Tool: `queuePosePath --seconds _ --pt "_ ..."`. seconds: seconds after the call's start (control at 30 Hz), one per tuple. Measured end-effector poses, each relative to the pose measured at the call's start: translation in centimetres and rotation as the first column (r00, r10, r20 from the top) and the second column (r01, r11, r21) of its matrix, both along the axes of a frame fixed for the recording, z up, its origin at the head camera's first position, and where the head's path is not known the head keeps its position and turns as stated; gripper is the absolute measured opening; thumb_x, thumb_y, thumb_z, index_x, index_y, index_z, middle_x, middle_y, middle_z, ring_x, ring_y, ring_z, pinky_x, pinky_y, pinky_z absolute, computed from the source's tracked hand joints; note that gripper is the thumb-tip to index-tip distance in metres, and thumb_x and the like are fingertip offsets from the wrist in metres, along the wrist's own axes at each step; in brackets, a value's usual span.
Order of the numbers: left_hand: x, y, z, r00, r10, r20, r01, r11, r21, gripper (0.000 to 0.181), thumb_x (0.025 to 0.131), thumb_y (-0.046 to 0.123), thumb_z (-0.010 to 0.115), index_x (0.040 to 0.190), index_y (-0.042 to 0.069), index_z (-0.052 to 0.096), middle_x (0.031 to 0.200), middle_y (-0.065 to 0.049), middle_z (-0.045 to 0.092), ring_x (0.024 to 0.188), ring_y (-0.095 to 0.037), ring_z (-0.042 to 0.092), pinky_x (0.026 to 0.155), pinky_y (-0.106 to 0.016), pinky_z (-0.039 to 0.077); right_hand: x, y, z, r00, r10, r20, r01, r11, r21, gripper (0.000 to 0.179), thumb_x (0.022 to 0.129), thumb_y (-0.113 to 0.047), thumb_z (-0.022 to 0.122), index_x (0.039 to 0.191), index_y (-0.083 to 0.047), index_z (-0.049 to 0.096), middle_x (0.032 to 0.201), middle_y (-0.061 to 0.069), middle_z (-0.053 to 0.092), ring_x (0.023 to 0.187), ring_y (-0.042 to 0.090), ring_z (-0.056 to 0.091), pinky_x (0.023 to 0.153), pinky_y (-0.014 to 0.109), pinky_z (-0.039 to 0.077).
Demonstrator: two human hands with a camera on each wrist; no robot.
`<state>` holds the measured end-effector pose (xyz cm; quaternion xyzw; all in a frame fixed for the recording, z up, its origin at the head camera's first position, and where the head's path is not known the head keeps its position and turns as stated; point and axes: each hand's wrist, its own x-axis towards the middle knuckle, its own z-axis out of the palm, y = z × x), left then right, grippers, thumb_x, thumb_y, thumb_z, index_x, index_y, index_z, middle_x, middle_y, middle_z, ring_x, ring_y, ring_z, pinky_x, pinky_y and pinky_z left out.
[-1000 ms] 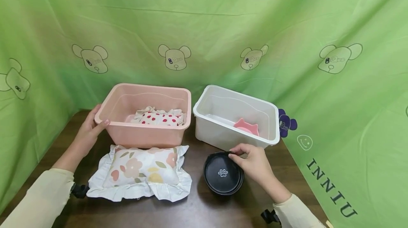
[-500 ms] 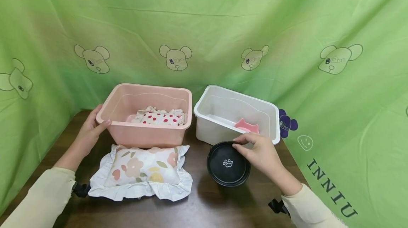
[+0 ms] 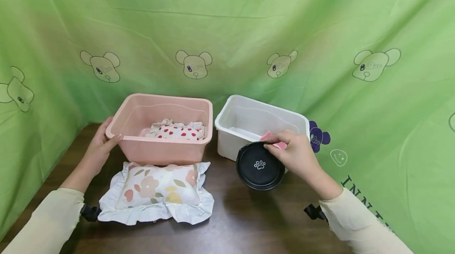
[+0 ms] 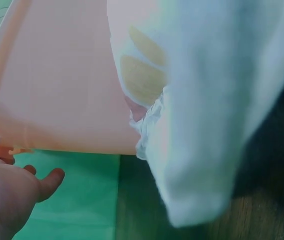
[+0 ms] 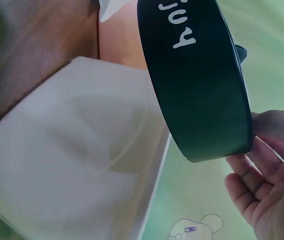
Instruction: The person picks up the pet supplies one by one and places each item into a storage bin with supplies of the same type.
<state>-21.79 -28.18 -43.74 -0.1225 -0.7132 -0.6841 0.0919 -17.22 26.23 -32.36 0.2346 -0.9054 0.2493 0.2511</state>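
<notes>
In the head view my right hand (image 3: 296, 153) pinches the rim of a black pet bowl (image 3: 260, 167) with a white paw print inside. The bowl hangs tilted in the air before the white storage bin (image 3: 227, 141); white lettering shows on its side wall (image 5: 197, 95) in the right wrist view. A pink ear-shaped dish (image 3: 281, 145) lies in the white bin, partly hidden by my right hand. My left hand (image 3: 97, 149) holds the left front corner of the pink storage bin (image 3: 160, 151), thumb over the rim. Inside that bin lies a small red-dotted frilled pillow (image 3: 181, 131).
A floral pillow (image 3: 156, 187) with a white frill lies on the brown table (image 3: 227, 232) in front of the pink bin. Behind the bins and along both sides hangs a green curtain (image 3: 227, 29) with bear-head prints.
My right hand has lifted the black pet bowl off the table and carried it up and toward the white bin, tilting it more. My left hand stays on the pink bin's corner.
</notes>
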Motion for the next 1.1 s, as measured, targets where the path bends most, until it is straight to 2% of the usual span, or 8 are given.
queuePosePath --seconds 0.13,0.33,0.53,0.87,1.1 --pt "0.0 0.1 0.1 1.0 -0.003 -0.006 0.003 1.0 0.004 0.076 0.105 0.007 0.054 0.164 0.003 0.006 0.163 -0.036 0.012 0.141 -0.008 0.038 0.103 -0.006 0.036 -0.9 0.1 1.2 1.0 0.011 -0.021 -0.011 1.0 0.008 0.015 0.079 -0.008 0.088 0.089 -0.017 0.083 0.088 -0.008 0.077 0.088 0.012 0.071 0.079 0.011 0.047" --pt "0.1 0.1 0.1 1.0 0.002 -0.002 -0.002 1.0 -0.005 0.076 0.105 0.007 0.054 0.164 0.004 0.006 0.163 -0.035 0.012 0.142 -0.01 0.036 0.102 -0.005 0.035 -2.6 0.5 3.4 0.997 -0.011 -0.073 0.014 0.999 0.044 0.013 0.079 -0.009 0.088 0.088 -0.017 0.083 0.087 -0.006 0.077 0.086 0.013 0.072 0.076 0.018 0.049" --pt "0.2 0.1 0.1 1.0 0.005 0.002 -0.005 1.0 -0.003 0.077 0.105 0.008 0.054 0.164 0.004 0.006 0.163 -0.035 0.011 0.143 -0.011 0.035 0.103 -0.005 0.035 -4.4 0.9 4.9 0.995 -0.037 -0.092 0.039 0.999 0.016 0.011 0.08 -0.008 0.086 0.088 -0.016 0.083 0.087 -0.001 0.077 0.086 0.015 0.069 0.074 0.019 0.048" --pt "0.0 0.0 0.3 1.0 0.011 0.018 -0.011 1.0 -0.021 0.078 0.106 0.01 0.054 0.165 0.006 0.003 0.166 -0.033 0.008 0.15 -0.023 0.026 0.105 -0.005 0.033 -8.3 1.6 6.7 0.999 -0.048 -0.016 0.049 0.999 0.018 0.005 0.084 -0.01 0.083 0.088 -0.013 0.082 0.092 0.005 0.078 0.094 0.02 0.067 0.086 0.033 0.048" --pt "0.1 0.0 0.2 1.0 0.009 0.03 -0.008 1.0 -0.026 0.078 0.106 0.012 0.053 0.165 0.007 0.003 0.167 -0.031 0.007 0.152 -0.023 0.024 0.106 -0.004 0.031 -10.9 2.1 6.7 0.999 -0.034 0.023 0.034 0.999 0.036 0.005 0.085 -0.01 0.082 0.09 -0.011 0.082 0.095 0.008 0.078 0.098 0.023 0.066 0.088 0.043 0.049"
